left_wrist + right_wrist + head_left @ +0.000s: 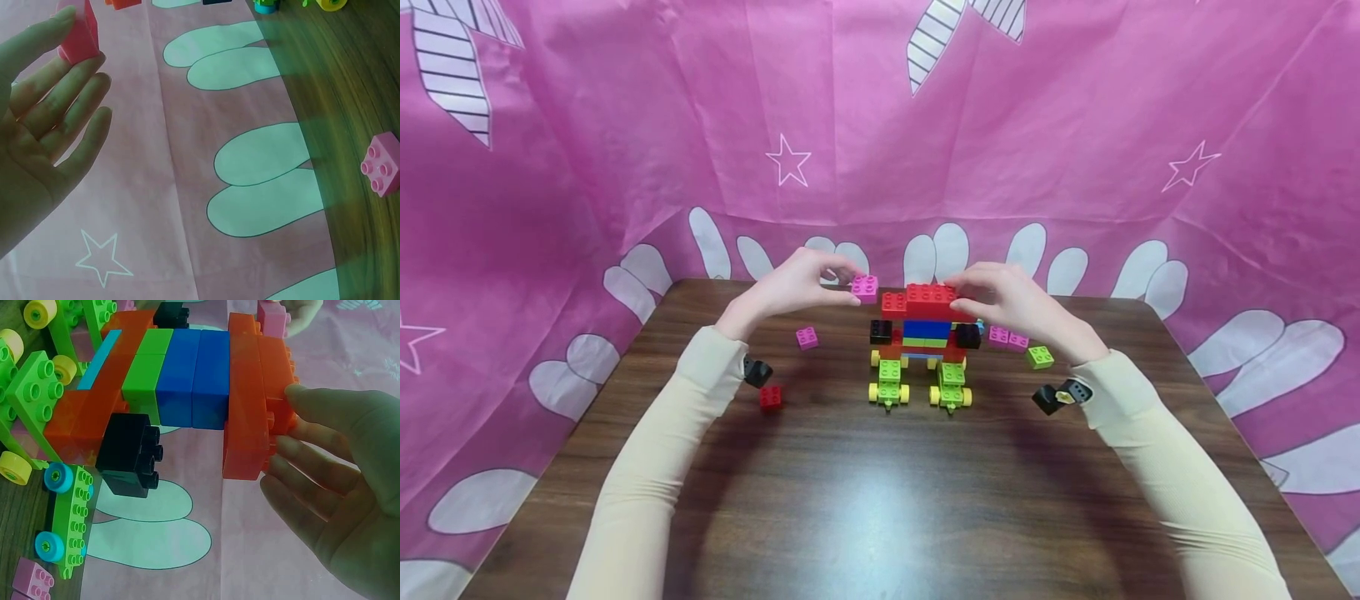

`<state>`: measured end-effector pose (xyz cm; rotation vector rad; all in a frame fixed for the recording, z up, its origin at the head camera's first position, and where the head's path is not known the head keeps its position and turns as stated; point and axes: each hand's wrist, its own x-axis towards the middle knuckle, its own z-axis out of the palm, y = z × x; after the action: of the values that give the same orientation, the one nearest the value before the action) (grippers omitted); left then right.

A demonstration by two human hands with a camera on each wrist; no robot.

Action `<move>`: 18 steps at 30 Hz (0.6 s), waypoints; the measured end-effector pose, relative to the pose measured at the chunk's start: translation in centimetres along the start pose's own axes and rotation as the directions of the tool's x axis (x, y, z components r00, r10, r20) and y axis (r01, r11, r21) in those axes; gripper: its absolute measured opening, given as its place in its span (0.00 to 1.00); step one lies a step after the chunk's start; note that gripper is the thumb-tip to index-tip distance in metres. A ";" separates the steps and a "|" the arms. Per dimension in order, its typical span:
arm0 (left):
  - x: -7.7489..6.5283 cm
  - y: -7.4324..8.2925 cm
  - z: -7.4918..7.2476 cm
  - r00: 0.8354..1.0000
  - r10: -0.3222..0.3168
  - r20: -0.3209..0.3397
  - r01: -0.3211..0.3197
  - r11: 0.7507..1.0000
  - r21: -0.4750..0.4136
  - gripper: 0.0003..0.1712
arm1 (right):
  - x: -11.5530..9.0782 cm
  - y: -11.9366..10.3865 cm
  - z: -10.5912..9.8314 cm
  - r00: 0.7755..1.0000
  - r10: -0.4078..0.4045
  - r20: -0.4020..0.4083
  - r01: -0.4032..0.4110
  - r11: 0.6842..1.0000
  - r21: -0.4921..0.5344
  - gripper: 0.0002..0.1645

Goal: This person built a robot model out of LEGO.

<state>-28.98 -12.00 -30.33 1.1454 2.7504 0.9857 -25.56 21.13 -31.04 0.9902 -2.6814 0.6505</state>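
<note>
My left hand (801, 279) pinches a pink toy building brick (865, 289) between thumb and fingertips, held up just left of the model's top. The model's top carries a wide red brick (929, 300), and my right hand (1011, 292) pinches its right end, thumb at the front edge and fingers behind. Beneath it sit blue bricks (194, 378), then green bricks (147, 378) over a red layer (84, 425). A black brick (881, 332) projects at the left and another black brick (968, 336) at the right. Green wheeled bases (889, 393) support the model.
Left of the model lie a pink brick (807, 337) and a red brick (771, 397). To its right are two pink bricks (1008, 337) and a green brick (1040, 357). A green wheeled base with blue wheels (70, 522) stands behind. A pink patterned cloth (880, 125) surrounds the wooden table (865, 508).
</note>
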 end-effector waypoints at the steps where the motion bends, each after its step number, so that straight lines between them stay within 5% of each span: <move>1: 0.1 0.0 0.1 1.000 0.001 0.001 -0.001 1.000 0.003 0.20 | 0.0 0.0 0.0 1.000 0.003 0.002 -0.003 1.000 0.001 0.22; 18: 0.7 0.6 1.0 0.999 0.040 0.014 -0.041 0.997 0.062 0.23 | 0.0 0.1 0.0 1.000 0.005 0.008 -0.006 1.000 0.012 0.22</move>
<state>-28.91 -10.71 -30.65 1.2165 2.7774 0.8998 -25.63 21.18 -31.09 0.9908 -2.6910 0.6665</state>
